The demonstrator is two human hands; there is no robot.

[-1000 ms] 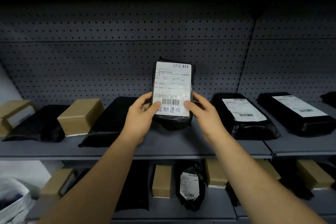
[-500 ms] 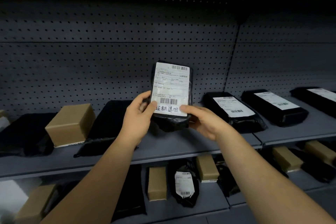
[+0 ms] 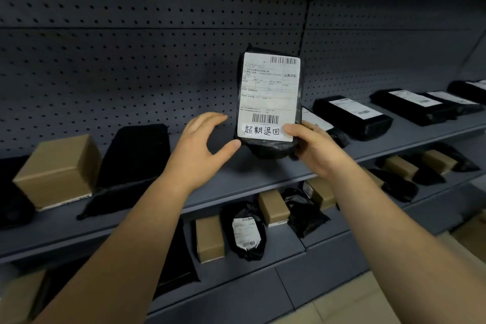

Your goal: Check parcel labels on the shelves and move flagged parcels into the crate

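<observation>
Black plastic parcel with white label is gripped upright by our right hand for reading — our left hand spread, empty.

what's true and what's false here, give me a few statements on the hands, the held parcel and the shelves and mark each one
1. The right hand holds the black parcel upright by its lower end. True.
2. The left hand grips the parcel too. False: its fingers are spread beside it, with only the thumb tip near the lower corner.
3. A handwritten strip sits under the lower barcode. True.
4. The cardboard box on the upper shelf sits right of the held parcel. False: it sits to the left.
5. A labelled parcel lies on the lower shelf. True.
</observation>
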